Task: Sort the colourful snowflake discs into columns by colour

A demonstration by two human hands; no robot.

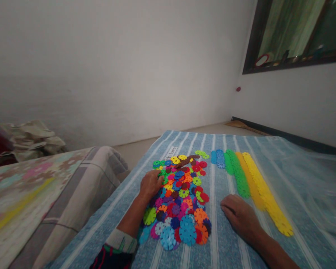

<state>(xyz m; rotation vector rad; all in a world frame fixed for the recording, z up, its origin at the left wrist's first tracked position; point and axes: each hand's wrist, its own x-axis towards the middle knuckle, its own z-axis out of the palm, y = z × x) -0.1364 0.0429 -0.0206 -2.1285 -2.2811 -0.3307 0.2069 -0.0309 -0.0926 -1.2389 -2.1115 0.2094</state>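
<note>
A heap of colourful notched plastic snowflake discs (174,209) covers the middle of the striped cloth. My left hand (151,184) reaches onto the heap's left side, its fingers bent down among green discs (165,180); its fingertips are partly hidden. My right hand (239,215) rests on the cloth, right of the heap, with its fingers curled in and nothing visible in them. Beyond it lie overlapping rows of discs sorted by colour: blue (220,158), green (237,173), orange (250,183) and a long yellow row (266,192).
Blue striped cloth (114,220) covers the surface under the discs. Clear plastic sheeting (322,190) lies at the right. On the left is a bed-like surface with a floral cover (25,186). A white wall (123,74) and a dark-framed window (294,33) stand behind.
</note>
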